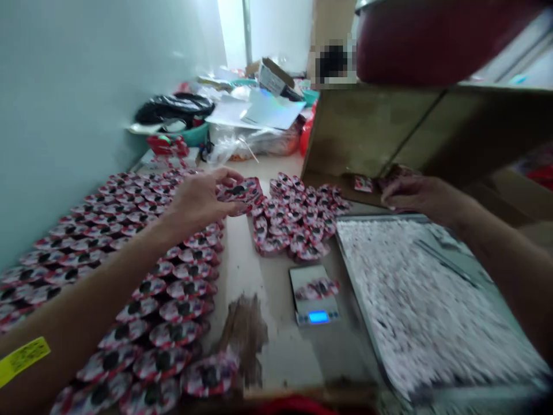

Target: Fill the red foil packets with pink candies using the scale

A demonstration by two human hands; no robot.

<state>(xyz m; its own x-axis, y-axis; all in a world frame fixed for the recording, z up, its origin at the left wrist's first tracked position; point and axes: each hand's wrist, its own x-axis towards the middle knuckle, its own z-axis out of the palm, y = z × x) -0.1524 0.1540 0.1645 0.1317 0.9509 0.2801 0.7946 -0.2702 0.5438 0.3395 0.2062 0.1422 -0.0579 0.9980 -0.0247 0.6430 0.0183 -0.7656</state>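
Observation:
My left hand (203, 196) is closed around the side of a small stack of red-and-white printed packets (245, 193) with dark centres. It is just left of a loose heap of similar packets (298, 216). My right hand (421, 196) is at the opening of a cardboard box (367, 124), fingers curled in a pinch; blur hides what is in them. Dark reddish pieces (401, 172) lie right behind those fingers, and one small packet (363, 183) rests to their left. A small digital scale (318, 304) with a lit blue display carries a packet (317, 288).
Rows of packets (108, 242) cover the left of the table. At right, a metal tray (360, 300) holds pale flakes and a thin tool resembling tweezers (447, 262). Behind are a teal basin (194, 135), a black bag (173, 108), sheets (272, 109) and a maroon container (423, 40).

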